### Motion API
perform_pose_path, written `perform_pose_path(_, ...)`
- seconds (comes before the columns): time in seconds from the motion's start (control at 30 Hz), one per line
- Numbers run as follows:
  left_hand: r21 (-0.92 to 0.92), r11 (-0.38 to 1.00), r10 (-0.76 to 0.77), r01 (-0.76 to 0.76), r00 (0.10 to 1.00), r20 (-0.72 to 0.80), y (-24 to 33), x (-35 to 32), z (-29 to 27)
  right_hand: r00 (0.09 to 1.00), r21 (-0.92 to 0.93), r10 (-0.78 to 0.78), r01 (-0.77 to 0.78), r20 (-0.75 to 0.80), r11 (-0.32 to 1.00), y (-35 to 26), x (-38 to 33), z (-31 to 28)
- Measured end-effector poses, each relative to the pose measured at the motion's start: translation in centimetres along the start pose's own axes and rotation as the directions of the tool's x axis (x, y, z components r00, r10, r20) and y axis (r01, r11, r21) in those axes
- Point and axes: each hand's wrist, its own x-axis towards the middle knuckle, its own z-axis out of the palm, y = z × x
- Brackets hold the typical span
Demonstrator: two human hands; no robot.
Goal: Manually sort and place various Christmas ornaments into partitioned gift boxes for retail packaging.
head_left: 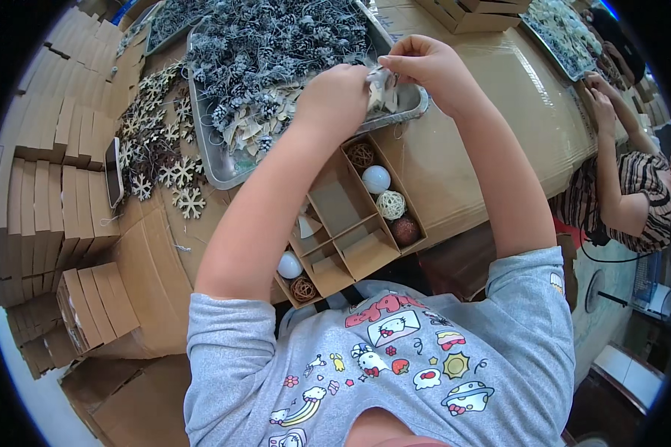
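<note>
Both hands meet above the near right corner of a metal tray [220, 175] heaped with frosted pine cones [276, 45] and pale, flat cut-out pieces [250, 130]. My left hand [334, 97] is closed, its fingertips mostly hidden behind the hand. In a pinch beside it, my right hand [429, 67] has thumb and forefinger together; what they grip is too small to name. Close to my body, under my left forearm, stands a divided cardboard box [341, 197]. Its right column holds a brown twig ball, a white ball [376, 179], a white woven ball [391, 205] and a brown glittery ball [405, 231].
Wooden snowflakes [183, 173] lie in a pile left of the tray, next to a phone-like device [114, 173]. Stacked cardboard boxes [45, 201] fill the left side. At right another person [619, 186] works by a second tray [563, 37].
</note>
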Motion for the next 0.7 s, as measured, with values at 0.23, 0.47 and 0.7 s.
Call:
perform_pose_path(0.23,-0.328,0.864,-0.269,0.383,0.900,0.343,-0.8,-2.3,-7.5,0.970,-0.148,-0.196,0.175,-0.144,0.973,1.1,0.4,2.1)
perform_pose_path(0.47,-0.416,0.811,-0.282,0.410,0.899,0.336,0.0,-3.9,-9.8,0.940,0.096,-0.244,0.227,0.237,0.969,-0.9,-0.9,7.0)
perform_pose_path(0.7,-0.327,0.880,-0.230,0.345,0.911,0.341,1.1,-6.6,-14.1,0.928,0.181,-0.243,0.197,0.284,0.964,-3.6,-2.5,7.1)
